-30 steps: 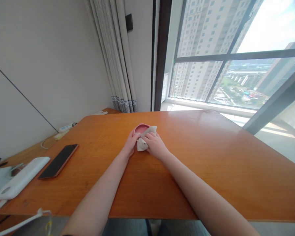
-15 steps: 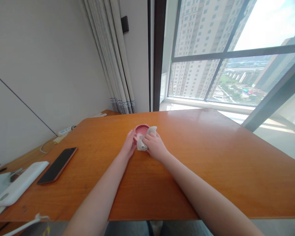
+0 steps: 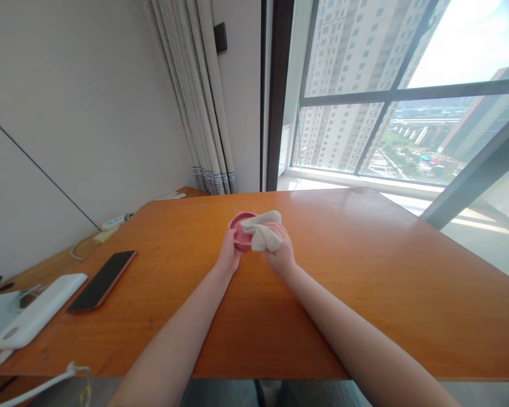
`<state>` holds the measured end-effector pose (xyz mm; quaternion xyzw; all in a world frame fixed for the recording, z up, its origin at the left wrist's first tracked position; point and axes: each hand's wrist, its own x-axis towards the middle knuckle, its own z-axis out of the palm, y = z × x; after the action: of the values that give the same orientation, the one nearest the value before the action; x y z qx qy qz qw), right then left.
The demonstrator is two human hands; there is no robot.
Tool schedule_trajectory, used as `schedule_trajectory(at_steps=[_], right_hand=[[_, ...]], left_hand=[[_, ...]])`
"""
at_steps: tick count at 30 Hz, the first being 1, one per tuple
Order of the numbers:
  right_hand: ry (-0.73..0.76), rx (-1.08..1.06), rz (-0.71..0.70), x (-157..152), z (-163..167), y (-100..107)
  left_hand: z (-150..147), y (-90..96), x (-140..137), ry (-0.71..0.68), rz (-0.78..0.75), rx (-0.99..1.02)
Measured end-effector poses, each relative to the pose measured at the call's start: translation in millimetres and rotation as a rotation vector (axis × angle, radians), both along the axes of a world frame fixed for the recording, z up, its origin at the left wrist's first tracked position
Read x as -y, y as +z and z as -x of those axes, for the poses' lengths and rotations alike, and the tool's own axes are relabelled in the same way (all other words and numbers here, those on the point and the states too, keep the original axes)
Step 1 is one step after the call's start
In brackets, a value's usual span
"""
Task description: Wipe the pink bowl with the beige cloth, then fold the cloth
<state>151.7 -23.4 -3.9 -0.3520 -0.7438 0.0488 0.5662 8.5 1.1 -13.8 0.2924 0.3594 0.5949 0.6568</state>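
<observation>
Both hands meet mid-desk in the head view, and both are busy! The left hand [image 3: 229, 252] has closed on the near left side of a shallow pink dish [image 3: 243, 243], thumb up by the rim, the other fingers mostly hidden behind it. Over on the right, the right hand [image 3: 280, 251] is gripping a bunched pale cloth [image 3: 265, 234], folds spilling out past the fingers and lapping over the dish's right side.

And look at the arrangement: the dish sits between the hands, its hollow facing up, over the middle of the wooden desk [image 3: 365, 282]. Whether its base touches the wood, I can't tell from here. That left grip looks like the steadying one, keeping to one edge, presumably so the inside stays open to the cloth. The cloth is crumpled rather than spread, which probably gives the fingers a thicker wad to hold.

Out to the left, well apart from the hands, a dark-screened smartphone [image 3: 103, 281] lies flat, with what looks like a white power bank [image 3: 40, 310] just beside it, a white cable [image 3: 2, 357] at its near end. Their spot by the desk's left side seems to leave elbow room for both forearms, reaching in from the near edge.
</observation>
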Motion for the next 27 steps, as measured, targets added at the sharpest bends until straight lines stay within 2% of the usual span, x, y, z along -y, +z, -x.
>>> schedule_trajectory(at_steps=[2, 4, 7, 11, 17, 21, 25, 27], right_hand=[[-0.015, -0.274, 0.075, 1, -5, 5], [0.027, -0.454, 0.228, 0, -8, 8], [0.103, -0.531, 0.384, -7, -8, 9], [0.174, -0.248, 0.297, -13, -10, 5], [-0.001, 0.211, 0.161, -14, -19, -4], [-0.009, 0.438, 0.113, -8, -6, -8], [0.026, 0.546, 0.107, 2, 16, -11], [-0.039, 0.467, 0.136, 6, 23, -13]], left_hand=[[-2, -1.3, 2, -0.003, 0.053, 0.010], [-4, -4.1, 2, -0.031, 0.064, -0.012], [-6, -8.4, 3, -0.076, 0.071, -0.052], [-6, -10.3, 4, -0.100, 0.062, -0.031], [-8, -8.6, 2, -0.041, -0.005, -0.029], [-8, -4.7, -1, -0.002, -0.081, 0.077], [0, -2.8, -1, -0.181, -0.015, 0.236], [1, -3.5, -1, -0.169, -0.034, 0.242]])
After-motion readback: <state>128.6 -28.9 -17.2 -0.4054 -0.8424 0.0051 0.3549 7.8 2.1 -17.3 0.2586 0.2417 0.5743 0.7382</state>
